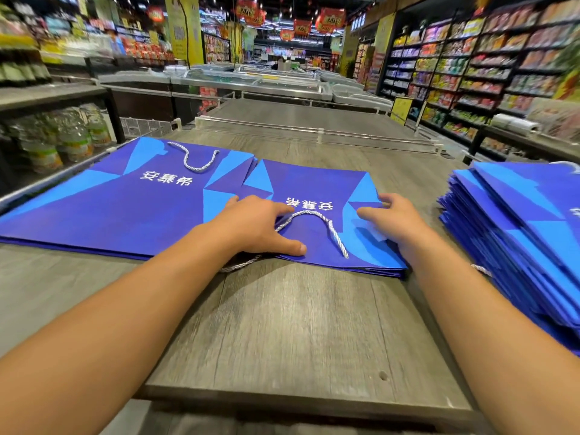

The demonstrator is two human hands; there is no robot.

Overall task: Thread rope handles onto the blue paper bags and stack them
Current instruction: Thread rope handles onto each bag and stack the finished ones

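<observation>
Two hands rest on a flat blue paper bag [317, 215] on a grey wooden tabletop [282, 324]. The left hand [260, 227] presses beside its white rope handle [314, 224]; the right hand [392, 221] touches its right edge. Bag stacks lie left [110, 199] and right [518, 246]. Supermarket shelves [470, 64] stand behind.

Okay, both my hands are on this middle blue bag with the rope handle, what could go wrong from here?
The second rope sticking out under the middle bag near your left hand might snag or pull loose when you lift. The bag overlaps the left stack, so sliding could drag it askew. Your right hand seems to bend the corner, which may crease.
</observation>
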